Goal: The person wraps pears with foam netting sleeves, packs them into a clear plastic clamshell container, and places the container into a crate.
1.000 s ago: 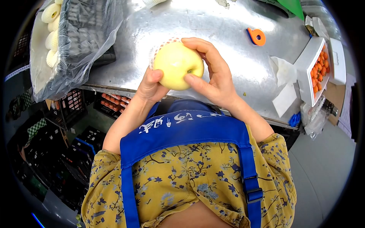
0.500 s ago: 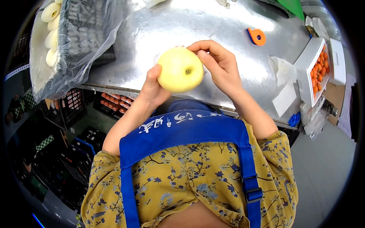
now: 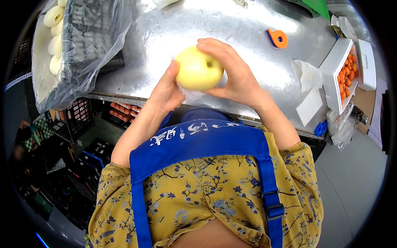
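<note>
A large, round, pale yellow apple (image 3: pixel 197 71) is held up between my two hands above the near part of the metal table. Its dark dimple is turned up and to the right. My left hand (image 3: pixel 166 91) grips it from the lower left, thumb against its side. My right hand (image 3: pixel 235 77) curves around the right side, with fingers over the top and the thumb low. Some white netting or foam (image 3: pixel 192 94) shows just beneath the apple; its full shape is hidden.
A plastic-lined box (image 3: pixel 93 45) with fruit in white foam nets (image 3: pixel 53 15) stands at left. An orange tape dispenser (image 3: pixel 278 38) lies on the metal table (image 3: pixel 248 20). On the right is a white box of small orange fruit (image 3: pixel 346 78). Dark crates (image 3: pixel 80 111) sit below left.
My right hand has gone from fingertips at the apple's edge to wrapping its right side. The apple has risen slightly and turned, and white material now shows below it.
</note>
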A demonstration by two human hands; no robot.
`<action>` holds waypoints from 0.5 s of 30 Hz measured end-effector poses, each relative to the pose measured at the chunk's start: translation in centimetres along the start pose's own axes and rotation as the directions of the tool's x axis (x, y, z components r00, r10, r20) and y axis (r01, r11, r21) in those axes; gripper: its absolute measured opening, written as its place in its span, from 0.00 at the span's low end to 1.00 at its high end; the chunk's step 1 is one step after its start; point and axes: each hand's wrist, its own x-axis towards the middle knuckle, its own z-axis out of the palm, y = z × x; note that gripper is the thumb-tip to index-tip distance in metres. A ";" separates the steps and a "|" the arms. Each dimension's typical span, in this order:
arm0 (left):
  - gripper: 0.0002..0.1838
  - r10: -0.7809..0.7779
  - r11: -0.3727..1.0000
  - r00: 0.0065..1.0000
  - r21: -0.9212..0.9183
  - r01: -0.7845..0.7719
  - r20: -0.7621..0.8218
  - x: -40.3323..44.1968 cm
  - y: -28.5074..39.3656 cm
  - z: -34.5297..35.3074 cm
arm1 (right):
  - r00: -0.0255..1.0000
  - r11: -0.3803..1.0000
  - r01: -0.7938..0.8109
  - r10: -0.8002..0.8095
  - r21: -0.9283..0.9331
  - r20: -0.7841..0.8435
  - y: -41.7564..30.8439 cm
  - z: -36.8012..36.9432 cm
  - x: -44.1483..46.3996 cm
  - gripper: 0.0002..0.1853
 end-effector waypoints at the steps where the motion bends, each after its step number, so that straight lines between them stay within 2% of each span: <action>1: 0.48 0.028 0.999 1.000 0.042 -0.028 0.013 -0.1 -0.1 -0.5 | 0.999 1.000 0.018 -0.018 0.005 -0.037 -0.1 0.1 0.0 0.44; 4: 0.54 0.103 0.992 0.994 0.067 -0.106 0.046 -0.1 0.0 -0.3 | 0.996 0.984 -0.009 0.025 0.179 -0.090 -0.5 0.6 -0.3 0.43; 5: 0.57 0.128 0.990 0.990 0.059 -0.131 0.055 0.0 0.1 -0.1 | 0.995 0.983 0.020 -0.001 0.183 -0.103 -0.5 0.7 -0.3 0.42; 8: 0.55 0.167 0.985 0.984 0.030 -0.169 0.057 0.0 0.1 0.2 | 0.988 0.978 0.095 -0.070 0.184 -0.138 -0.2 0.9 -0.2 0.39; 15: 0.55 0.162 0.983 0.985 0.077 -0.166 0.051 -0.3 0.4 -0.2 | 0.975 0.976 0.185 -0.168 0.113 -0.148 0.2 1.1 -0.6 0.37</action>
